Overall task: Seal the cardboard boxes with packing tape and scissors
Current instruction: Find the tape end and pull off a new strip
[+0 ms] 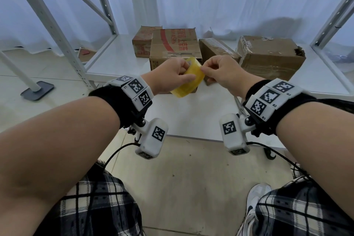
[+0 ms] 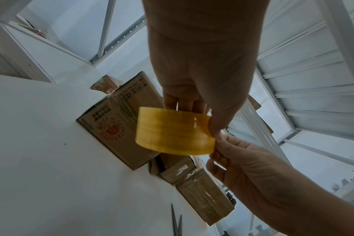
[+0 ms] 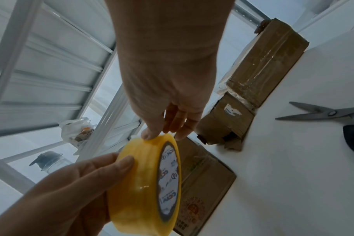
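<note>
Left hand (image 1: 168, 74) grips tape roll (image 1: 188, 82); right hand (image 1: 220, 72) pinches its edge, above boxes (image 1: 175, 48).

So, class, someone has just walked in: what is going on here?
A person holds a yellow roll of packing tape in the left hand above a white table. The right hand pinches at the roll's edge, seemingly picking for the loose end. No strip is pulled out yet. Several cardboard boxes stand behind, and the scissors lie untouched on the table.
</note>
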Demonstrator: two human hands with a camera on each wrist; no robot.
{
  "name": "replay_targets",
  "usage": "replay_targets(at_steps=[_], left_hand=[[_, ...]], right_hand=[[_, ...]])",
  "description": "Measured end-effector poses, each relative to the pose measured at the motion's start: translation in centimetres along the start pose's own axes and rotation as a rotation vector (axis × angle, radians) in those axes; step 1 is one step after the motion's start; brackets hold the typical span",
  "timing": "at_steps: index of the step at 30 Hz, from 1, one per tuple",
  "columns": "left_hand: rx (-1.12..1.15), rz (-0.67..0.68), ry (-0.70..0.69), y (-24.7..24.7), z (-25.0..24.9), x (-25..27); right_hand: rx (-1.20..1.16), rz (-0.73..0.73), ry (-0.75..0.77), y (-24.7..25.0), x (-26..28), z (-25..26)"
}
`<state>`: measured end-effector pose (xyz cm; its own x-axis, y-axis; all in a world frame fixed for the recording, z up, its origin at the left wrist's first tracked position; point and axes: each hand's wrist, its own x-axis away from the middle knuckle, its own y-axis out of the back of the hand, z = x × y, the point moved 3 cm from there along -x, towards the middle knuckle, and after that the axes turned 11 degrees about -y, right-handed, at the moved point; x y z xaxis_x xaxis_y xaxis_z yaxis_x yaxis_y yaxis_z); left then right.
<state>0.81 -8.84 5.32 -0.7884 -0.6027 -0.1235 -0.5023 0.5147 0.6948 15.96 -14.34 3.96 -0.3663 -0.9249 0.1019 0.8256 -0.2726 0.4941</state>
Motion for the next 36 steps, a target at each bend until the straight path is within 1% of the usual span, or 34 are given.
replay_targets(at_steps=[3, 6, 8, 11, 16, 19, 21, 25, 28, 30, 32, 34, 36], left_hand=[[0.012, -0.016, 0.01, -0.1, 0.1, -0.1], [-0.057, -0.009, 0.042, -0.4, 0.4, -0.2], [-0.052, -0.007, 0.059, -0.6, 0.6, -0.2], [-0.018, -0.033, 0.057, -0.7, 0.3, -0.3], [-0.017, 0.012, 0.043, -0.8, 0.2, -0.1], [-0.01, 0.018, 0.024, -0.8, 0.1, -0.1], [-0.005, 0.018, 0.023, -0.7, 0.1, -0.1], [0.041, 0.003, 0.029, -0.6, 0.0, -0.3], [0.157, -0.006, 0.054, -0.3, -0.3, -0.4], [0.26, -0.001, 0.076, -0.3, -0.4, -0.3], [0.298, 0.003, 0.078, -0.3, -0.6, -0.4], [0.298, 0.002, 0.068, -0.2, -0.6, -0.3], [0.272, -0.002, 0.062, 0.0, -0.4, -0.3]], right_hand=[[0.174, -0.05, 0.065, -0.1, 0.2, 0.8], [0.173, -0.127, 0.164, -0.6, 0.3, 2.1], [0.137, -0.167, 0.19, -0.9, 0.2, 2.4], [0.118, -0.137, 0.121, -0.5, -0.1, 1.5], [0.012, -0.06, 0.038, -0.3, -0.2, 0.5], [0.003, -0.064, 0.03, -0.4, -0.3, 0.5], [0.046, -0.077, 0.036, -0.6, -0.4, 0.6], [0.159, -0.141, 0.1, -1.2, -0.6, 0.9], [0.201, -0.215, 0.189, -1.0, -0.5, 1.2], [0.214, -0.224, 0.254, -0.9, -0.4, 1.2], [0.222, -0.233, 0.307, -0.7, -0.2, 1.1], [0.207, -0.267, 0.325, -0.5, -0.1, 1.0], [0.113, -0.288, 0.292, -0.4, -0.3, 0.9]])
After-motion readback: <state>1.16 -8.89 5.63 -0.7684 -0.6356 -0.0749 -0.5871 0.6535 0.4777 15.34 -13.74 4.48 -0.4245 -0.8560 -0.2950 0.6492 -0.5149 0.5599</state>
